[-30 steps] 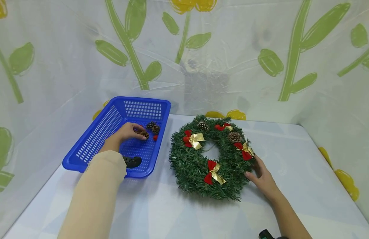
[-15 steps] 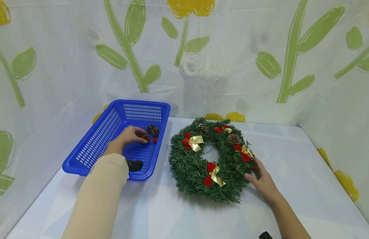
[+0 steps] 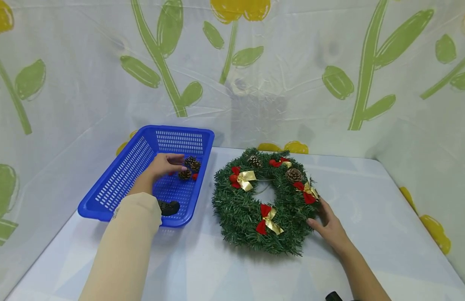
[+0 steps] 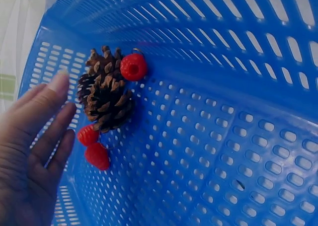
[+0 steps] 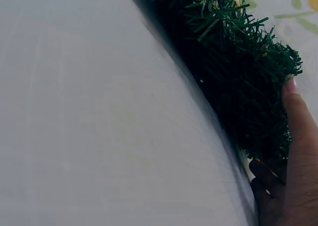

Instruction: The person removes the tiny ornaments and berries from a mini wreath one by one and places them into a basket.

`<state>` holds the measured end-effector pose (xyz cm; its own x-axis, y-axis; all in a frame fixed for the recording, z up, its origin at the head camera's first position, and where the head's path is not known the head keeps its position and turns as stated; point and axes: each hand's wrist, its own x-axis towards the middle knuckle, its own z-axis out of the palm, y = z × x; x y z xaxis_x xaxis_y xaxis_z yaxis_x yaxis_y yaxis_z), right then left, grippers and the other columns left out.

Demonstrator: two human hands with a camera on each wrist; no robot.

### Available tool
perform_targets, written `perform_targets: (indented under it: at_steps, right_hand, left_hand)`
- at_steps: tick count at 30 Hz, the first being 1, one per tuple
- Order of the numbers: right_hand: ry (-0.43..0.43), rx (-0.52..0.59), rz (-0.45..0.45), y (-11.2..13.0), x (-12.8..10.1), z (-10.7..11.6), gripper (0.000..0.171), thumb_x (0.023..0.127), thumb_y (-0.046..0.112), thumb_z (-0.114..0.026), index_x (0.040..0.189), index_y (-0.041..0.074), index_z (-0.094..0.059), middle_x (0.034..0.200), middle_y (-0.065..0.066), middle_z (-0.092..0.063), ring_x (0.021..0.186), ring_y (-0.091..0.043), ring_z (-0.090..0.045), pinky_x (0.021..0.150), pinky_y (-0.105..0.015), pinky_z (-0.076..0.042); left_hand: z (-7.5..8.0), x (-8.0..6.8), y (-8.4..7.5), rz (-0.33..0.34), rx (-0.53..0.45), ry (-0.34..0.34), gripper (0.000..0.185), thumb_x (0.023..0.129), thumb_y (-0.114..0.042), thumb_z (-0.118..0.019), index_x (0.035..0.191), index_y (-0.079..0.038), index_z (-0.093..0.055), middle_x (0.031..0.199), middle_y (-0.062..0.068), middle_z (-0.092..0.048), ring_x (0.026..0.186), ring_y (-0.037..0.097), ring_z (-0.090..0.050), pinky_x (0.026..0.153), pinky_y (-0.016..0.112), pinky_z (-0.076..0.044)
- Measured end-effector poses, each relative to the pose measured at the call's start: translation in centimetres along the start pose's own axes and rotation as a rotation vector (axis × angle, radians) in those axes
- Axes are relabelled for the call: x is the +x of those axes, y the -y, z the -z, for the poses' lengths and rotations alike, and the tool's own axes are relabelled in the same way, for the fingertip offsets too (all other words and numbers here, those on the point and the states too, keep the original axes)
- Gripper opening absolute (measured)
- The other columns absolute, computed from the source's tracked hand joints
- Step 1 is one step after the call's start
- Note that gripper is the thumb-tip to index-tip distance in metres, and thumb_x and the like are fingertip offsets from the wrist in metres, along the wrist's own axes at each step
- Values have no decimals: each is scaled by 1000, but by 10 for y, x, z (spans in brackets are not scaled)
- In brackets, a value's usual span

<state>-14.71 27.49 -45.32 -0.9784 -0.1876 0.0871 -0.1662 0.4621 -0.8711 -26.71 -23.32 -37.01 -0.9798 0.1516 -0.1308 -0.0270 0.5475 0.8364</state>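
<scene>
The left hand (image 3: 163, 165) is inside the blue basket (image 3: 119, 184) at the left of the table (image 3: 367, 200), its grip wide and holding nothing, fingers just beside two pine cones (image 4: 105, 96). The right hand (image 3: 331, 228) touches the near right edge of the wreath (image 3: 236, 209) with relaxed fingers.

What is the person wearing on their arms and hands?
The left arm is covered by a long, plain beige sleeve that ends at the wrist. The left hand is bare, with no glove or ring to be seen. The right arm is bare, with no sleeve showing, and the right hand is bare too. A small dark device sits by the right forearm at the picture's bottom edge.
</scene>
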Motion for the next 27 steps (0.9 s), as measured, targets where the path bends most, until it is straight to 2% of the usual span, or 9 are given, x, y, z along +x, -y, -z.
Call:
perform_targets:
  at_steps: [7, 14, 19, 21, 27]
  right_hand:
    - [-5, -23, 1, 0, 0, -1, 80, 93, 13, -59, 151, 0, -6, 146, -38, -21, 132, -54, -25, 88, 5, -20]
    - [-1, -23, 10, -2, 1, 0, 79, 93, 14, -59, 151, 1, -6, 146, -38, -21, 132, -54, -25, 89, 4, -20]
    - [-6, -18, 25, -3, 1, 0, 78, 93, 12, -58, 150, -1, -7, 145, -39, -22, 131, -56, -25, 89, 4, -20]
    - [-8, -16, 27, -2, 1, 0, 78, 93, 12, -59, 150, -1, -7, 145, -39, -22, 131, -56, -25, 89, 4, -20]
    - [-1, -7, 23, -1, 0, 0, 79, 93, 12, -59, 152, 3, -7, 146, -37, -23, 131, -56, -26, 89, 4, -21]
  left_hand:
    - [3, 0, -6, -27, -54, -22, 63, 86, -16, -70, 139, 2, -43, 136, 25, -49, 124, 37, -49, 105, 46, -38]
    - [6, 0, -17, -26, -18, 7, 66, 86, -22, -71, 141, -1, -42, 137, 23, -49, 124, 36, -50, 105, 47, -38]
    - [6, 4, -30, -35, -51, -3, 66, 86, -24, -70, 141, -2, -42, 137, 22, -49, 125, 35, -50, 104, 46, -39]
    - [6, 1, -41, -36, -68, -6, 64, 87, -23, -69, 142, -2, -42, 137, 23, -48, 125, 35, -49, 105, 46, -38]
    - [6, 6, -59, -77, -90, -29, 61, 86, -24, -71, 138, -1, -48, 133, 21, -53, 122, 33, -52, 106, 45, -37]
